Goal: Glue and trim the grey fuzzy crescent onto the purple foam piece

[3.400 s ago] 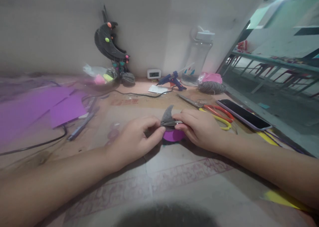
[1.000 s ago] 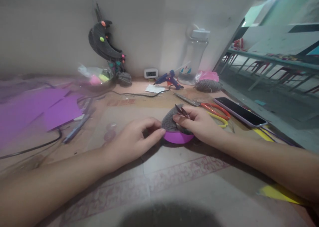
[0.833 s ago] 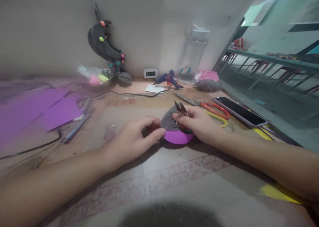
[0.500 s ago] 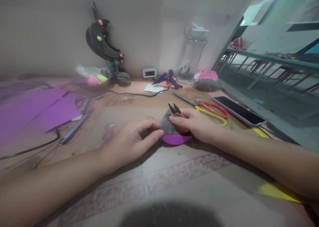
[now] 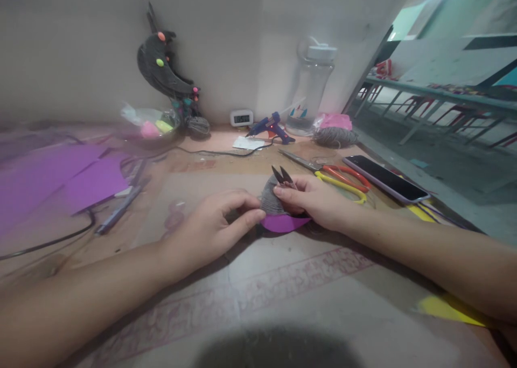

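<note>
Purple craft foam or paper (image 5: 285,224), partly covered with wound grey yarn (image 5: 271,196), lies between my hands just above the table. My left hand (image 5: 230,220) pinches its left edge between thumb and fingers. In my right hand (image 5: 319,198) is a pair of dark thread snips (image 5: 284,177), blades pointing up and apart. The right thumb also rests against the grey yarn, while the snips' handles are hidden inside that hand. Just beyond my right hand lie scissors (image 5: 339,180) with orange and yellow handles.
A phone (image 5: 388,179) rests at the right table edge. Along the wall stand a blue glue gun (image 5: 271,126), a white clock (image 5: 241,118), a bottle (image 5: 311,88) and grey yarn (image 5: 335,136). Purple sheets (image 5: 95,182) and a pen (image 5: 121,200) lie left. A dark crescent ornament (image 5: 161,66) hangs above.
</note>
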Motion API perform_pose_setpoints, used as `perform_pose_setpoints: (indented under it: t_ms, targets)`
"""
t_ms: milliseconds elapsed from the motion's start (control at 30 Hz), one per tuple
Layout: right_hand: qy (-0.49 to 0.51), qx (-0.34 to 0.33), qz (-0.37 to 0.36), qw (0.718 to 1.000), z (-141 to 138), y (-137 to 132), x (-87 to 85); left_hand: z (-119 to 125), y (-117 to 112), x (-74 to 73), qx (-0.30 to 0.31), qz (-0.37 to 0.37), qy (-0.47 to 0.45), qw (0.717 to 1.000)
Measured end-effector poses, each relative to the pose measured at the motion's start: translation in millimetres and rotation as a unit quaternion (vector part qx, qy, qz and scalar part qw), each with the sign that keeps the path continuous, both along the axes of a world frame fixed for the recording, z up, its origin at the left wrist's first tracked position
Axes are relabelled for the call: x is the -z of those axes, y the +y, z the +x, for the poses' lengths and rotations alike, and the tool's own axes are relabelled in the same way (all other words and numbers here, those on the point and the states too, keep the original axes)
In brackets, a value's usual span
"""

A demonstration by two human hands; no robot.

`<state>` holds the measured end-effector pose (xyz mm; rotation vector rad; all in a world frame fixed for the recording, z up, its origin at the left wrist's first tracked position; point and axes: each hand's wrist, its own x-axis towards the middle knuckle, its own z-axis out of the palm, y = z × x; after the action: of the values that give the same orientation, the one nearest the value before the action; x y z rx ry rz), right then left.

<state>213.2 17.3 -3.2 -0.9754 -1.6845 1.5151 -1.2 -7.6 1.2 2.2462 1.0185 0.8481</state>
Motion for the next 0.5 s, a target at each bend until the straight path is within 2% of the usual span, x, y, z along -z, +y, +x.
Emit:
perform_pose_setpoints:
  t_ms: [133,233,367,500]
  targets:
    - [0.028,0.044,0.026,0.998,-1,-1,1.4,1,0,-1.8,-0.033,-0.044,0.011,0.998]
    - [-0.014,0.068,0.04,0.997,-3,-3,-1.9,1,3,-1.3,-0.045,-0.066,0.0,0.997]
    - [-0.104,0.041,0.087,0.99,-5,-7,-7.0,1,5,-1.0,-0.036,-0.078,-0.004,0.996]
    - [-0.119,0.024,0.145,0.982,-5,-10,-8.5,0,4,-0.9,-0.045,-0.066,-0.004,0.997]
